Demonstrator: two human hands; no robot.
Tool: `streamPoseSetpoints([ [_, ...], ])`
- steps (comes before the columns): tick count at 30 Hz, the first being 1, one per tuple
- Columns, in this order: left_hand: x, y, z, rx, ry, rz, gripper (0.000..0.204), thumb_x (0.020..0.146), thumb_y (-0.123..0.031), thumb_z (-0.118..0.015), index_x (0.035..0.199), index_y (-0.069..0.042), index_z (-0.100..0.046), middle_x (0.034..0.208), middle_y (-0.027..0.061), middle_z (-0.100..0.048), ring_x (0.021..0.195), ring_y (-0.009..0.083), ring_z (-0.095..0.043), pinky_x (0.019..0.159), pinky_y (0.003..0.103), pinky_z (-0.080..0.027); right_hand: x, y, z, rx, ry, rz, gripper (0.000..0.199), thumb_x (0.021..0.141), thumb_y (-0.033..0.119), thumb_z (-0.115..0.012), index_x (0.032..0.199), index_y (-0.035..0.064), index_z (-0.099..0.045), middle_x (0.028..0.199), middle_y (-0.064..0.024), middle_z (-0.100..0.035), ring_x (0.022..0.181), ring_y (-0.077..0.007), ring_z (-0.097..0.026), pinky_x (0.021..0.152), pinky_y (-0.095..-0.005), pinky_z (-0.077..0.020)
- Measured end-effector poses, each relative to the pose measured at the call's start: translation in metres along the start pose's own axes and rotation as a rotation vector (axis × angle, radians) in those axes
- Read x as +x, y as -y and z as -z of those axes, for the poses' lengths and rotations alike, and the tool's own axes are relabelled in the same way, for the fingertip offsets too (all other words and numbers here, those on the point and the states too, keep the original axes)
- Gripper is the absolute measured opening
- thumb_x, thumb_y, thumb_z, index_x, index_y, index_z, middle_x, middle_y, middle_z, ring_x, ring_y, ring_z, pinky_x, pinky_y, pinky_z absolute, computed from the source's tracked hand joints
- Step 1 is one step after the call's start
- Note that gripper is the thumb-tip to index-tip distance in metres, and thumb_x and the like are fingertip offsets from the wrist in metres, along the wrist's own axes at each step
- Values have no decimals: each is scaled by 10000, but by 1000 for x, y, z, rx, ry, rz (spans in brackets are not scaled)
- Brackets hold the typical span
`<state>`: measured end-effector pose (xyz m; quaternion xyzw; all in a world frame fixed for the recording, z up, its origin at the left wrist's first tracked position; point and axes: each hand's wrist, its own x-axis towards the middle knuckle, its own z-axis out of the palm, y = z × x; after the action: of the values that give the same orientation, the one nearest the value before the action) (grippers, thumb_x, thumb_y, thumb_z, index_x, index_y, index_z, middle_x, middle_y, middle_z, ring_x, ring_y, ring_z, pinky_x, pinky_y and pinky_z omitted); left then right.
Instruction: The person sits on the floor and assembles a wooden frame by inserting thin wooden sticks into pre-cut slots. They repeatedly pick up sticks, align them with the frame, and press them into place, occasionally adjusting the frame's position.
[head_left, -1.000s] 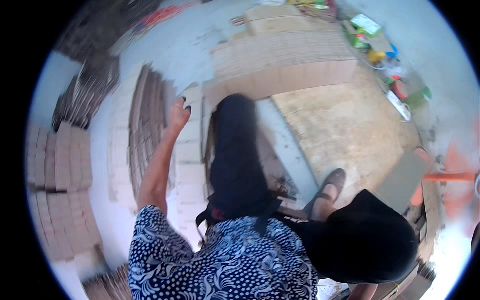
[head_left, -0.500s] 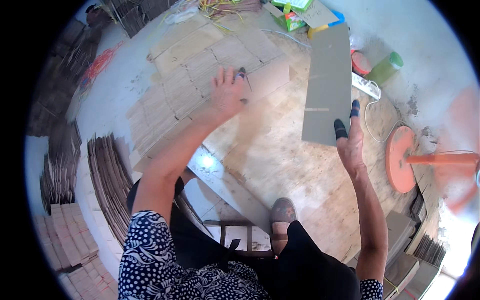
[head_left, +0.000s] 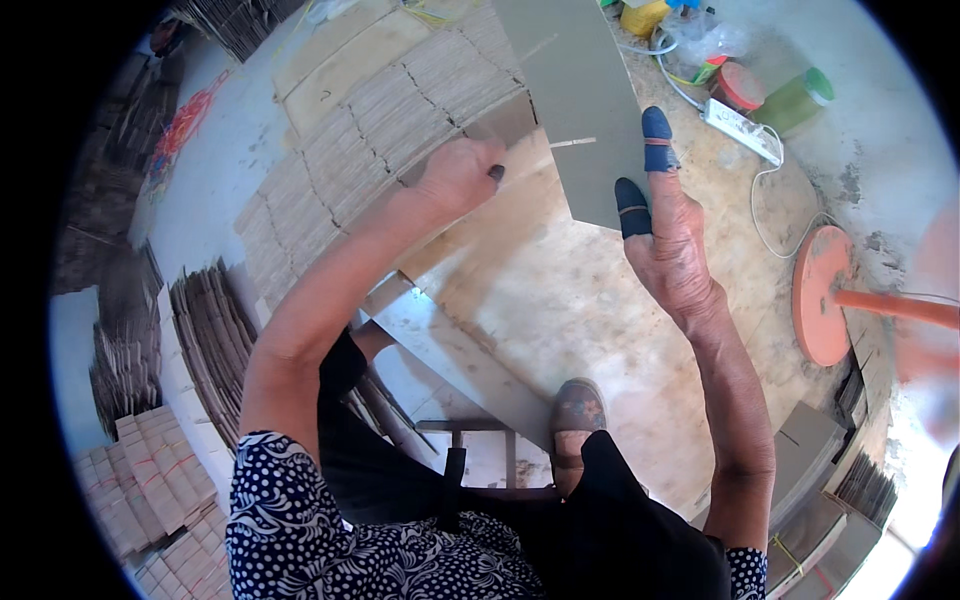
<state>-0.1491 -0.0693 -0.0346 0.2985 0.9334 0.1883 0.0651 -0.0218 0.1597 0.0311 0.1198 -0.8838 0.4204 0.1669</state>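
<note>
Cardboard sheet (head_left: 585, 100) is held over a blotchy board (head_left: 650, 340) beside stacked cardboard (head_left: 330, 160).

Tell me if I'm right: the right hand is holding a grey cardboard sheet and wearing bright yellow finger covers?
Not quite: the finger covers are dark blue, not bright yellow, as the head view shows. The right hand is indeed holding a grey cardboard sheet.

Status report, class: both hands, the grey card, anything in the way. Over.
Right hand gripping grey card by its edge. Left hand at cardboard stack, blurred, grip unclear. Power strip to the right, untouched.
</note>
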Motion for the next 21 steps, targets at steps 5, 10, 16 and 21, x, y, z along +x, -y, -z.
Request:
streamPoseSetpoints([
  [5,-1,-49,-11,37,49,-85,102,783,-94,-571,873,-47,-558,814,183,-620,807,395,-603,693,482,-465,-17,1,8,-106,-23,33,949,654,-143,-520,1488,123,-153,889,-201,-602,728,-351,-609,651,-387,-511],
  [10,-5,-94,-13,40,105,-124,124,765,-88,-575,884,-55,-573,855,169,-634,810,373,-621,696,468,-482,-38,2,15,-337,-16,-58,742,747,-38,-548,1427,81,-277,853,-188,-598,648,-362,-609,563,-439,-499],
  [16,-5,-141,-42,-47,23,-254,104,765,-100,-577,857,-51,-572,799,168,-622,773,365,-624,677,462,-491,-77,-41,11,-551,-4,-114,490,782,7,-557,1262,24,-460,785,-163,-585,609,-347,-609,515,-443,-502],
  [21,-2,-131,-46,-331,67,-206,162,810,-166,-611,896,-43,-553,860,191,-605,809,363,-596,728,422,-479,-106,-62,28,-587,221,-361,615,800,-31,-536,1387,102,-410,804,-200,-631,668,-361,-623,574,-416,-496],
])
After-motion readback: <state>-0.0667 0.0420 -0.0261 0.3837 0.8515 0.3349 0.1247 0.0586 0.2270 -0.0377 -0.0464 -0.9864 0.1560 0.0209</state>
